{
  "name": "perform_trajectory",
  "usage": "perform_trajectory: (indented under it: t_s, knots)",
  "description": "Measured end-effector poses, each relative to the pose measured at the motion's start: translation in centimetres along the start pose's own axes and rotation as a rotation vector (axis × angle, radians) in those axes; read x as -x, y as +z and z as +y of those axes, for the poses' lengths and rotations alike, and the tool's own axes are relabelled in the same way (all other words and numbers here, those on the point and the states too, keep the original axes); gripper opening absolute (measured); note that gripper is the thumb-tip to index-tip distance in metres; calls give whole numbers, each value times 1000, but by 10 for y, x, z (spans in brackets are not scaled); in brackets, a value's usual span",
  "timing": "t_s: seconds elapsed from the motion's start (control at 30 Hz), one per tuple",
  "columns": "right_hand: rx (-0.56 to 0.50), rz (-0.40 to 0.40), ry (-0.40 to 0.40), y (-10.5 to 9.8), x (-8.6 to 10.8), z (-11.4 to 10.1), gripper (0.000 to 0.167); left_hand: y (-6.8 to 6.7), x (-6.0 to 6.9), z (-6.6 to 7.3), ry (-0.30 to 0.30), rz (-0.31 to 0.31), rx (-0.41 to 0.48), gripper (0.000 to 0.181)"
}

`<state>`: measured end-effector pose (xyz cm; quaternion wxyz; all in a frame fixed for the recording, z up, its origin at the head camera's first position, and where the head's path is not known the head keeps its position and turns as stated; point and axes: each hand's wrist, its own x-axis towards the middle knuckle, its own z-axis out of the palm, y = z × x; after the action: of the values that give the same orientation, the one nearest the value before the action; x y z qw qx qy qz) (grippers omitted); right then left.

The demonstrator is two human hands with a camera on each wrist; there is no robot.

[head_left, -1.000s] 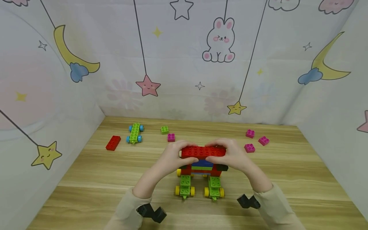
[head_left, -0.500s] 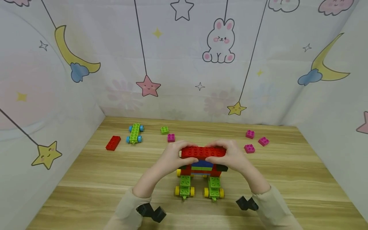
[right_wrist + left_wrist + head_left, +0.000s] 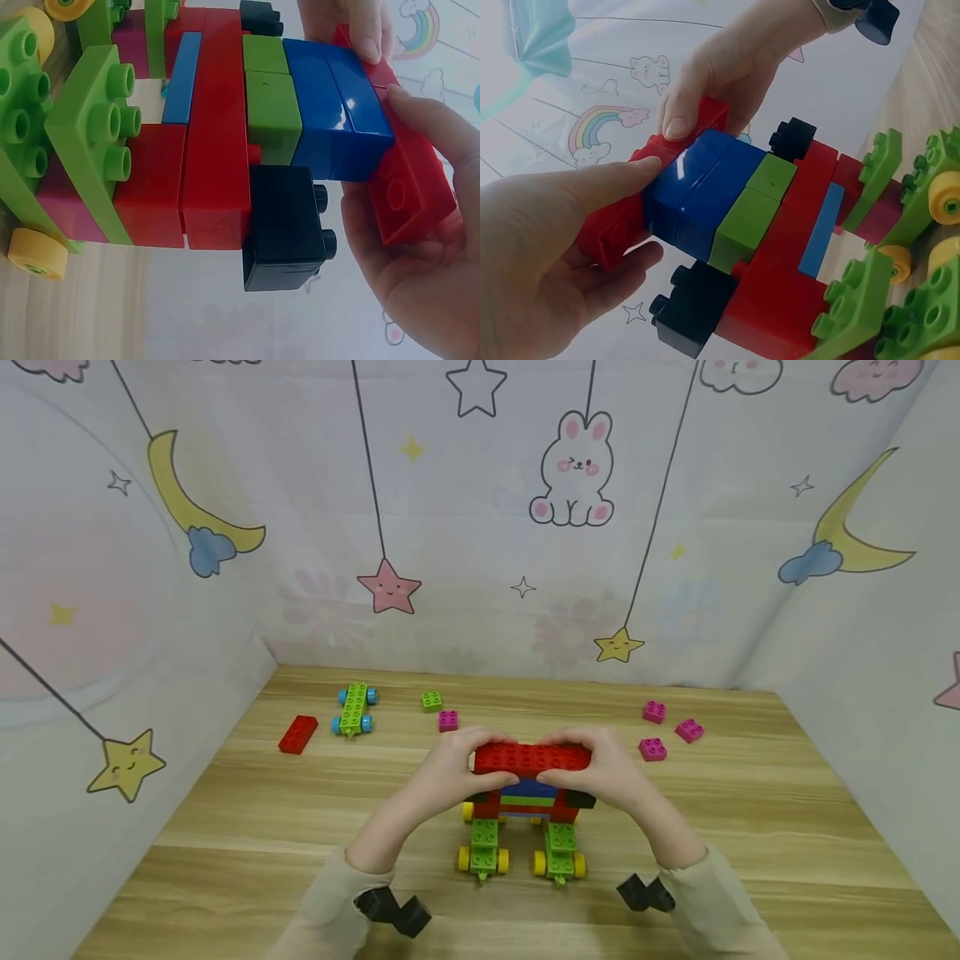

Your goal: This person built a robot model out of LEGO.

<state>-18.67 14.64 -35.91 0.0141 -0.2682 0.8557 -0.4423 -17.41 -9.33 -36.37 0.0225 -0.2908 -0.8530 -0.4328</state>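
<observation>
In the head view, a block structure stands on two green wheeled bases (image 3: 484,847), topped by a row of red bricks (image 3: 531,758). My left hand (image 3: 459,770) grips the left end of that row and my right hand (image 3: 603,768) grips the right end, thumbs in front. Beneath the red row, the left wrist view shows blue bricks (image 3: 705,180), green bricks (image 3: 744,229) and a wide red layer (image 3: 780,277). Black bricks (image 3: 281,225) jut out at both sides, in the right wrist view. The palms hide the ends of the top row.
On the wooden table (image 3: 300,827), a red brick (image 3: 298,734) and a green base with blue wheels (image 3: 354,710) lie at the back left. Behind the structure are a small green brick (image 3: 431,701) and a magenta brick (image 3: 447,720). Several magenta bricks (image 3: 652,748) lie back right.
Both hands keep the same grip on the red row, and the structure stays in place. Only the head view has shifted very slightly.
</observation>
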Motion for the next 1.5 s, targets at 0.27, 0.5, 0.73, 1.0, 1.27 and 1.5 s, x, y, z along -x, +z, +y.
perform_trajectory:
  t_s: [0.27, 0.5, 0.73, 1.0, 1.27, 1.5]
  knots:
    - [-2, -1, 16, -1, 1, 2, 35, -1, 0, -3, 107, 9, -97, 53]
    - [20, -1, 28, 0, 0, 1, 36, -13, 4, -13, 224, 56, -137, 65]
    - [8, 0, 35, 0, 0, 2, 35, -33, 15, -33, 291, 173, -204, 67]
    - [13, -5, 38, 0, 0, 3, 36, -67, 40, -76, 52, 306, -312, 44]
    - [13, -10, 54, 1, -1, 1, 36, -120, 67, -122, -193, 455, -333, 47]
    - [13, -1, 55, 0, -1, -1, 36, -151, 85, -153, -382, 494, -342, 67]
